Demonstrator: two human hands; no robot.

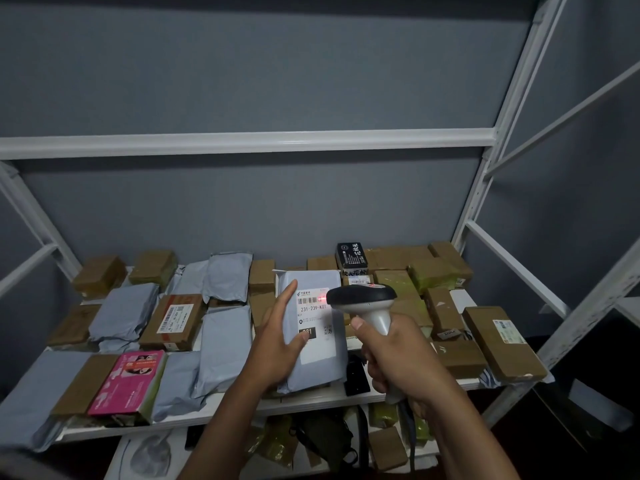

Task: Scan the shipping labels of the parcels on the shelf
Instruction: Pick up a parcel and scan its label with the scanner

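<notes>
Two hands work at the shelf's front edge point(311, 405): left hand point(277, 344) pinches the grey mailer point(313, 372), right hand point(403, 358) clamps the barcode scanner point(367, 301), red spot on its shipping label point(313, 318).

A mailer bag point(313, 327) is held at the shelf's point(263, 405) centre by the left hand point(280, 344), with the scanner point(367, 306) placed at its 3 o'clock. A labelled carton point(175, 322) is found at 9 o'clock, a printed box point(128, 384) at 8 o'clock, and a long carton point(502, 342) at 3 o'clock.

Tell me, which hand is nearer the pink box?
Left. The left hand holds the grey parcel, right of the pink box; the right hand is farther right, gripping the scanner.
</notes>
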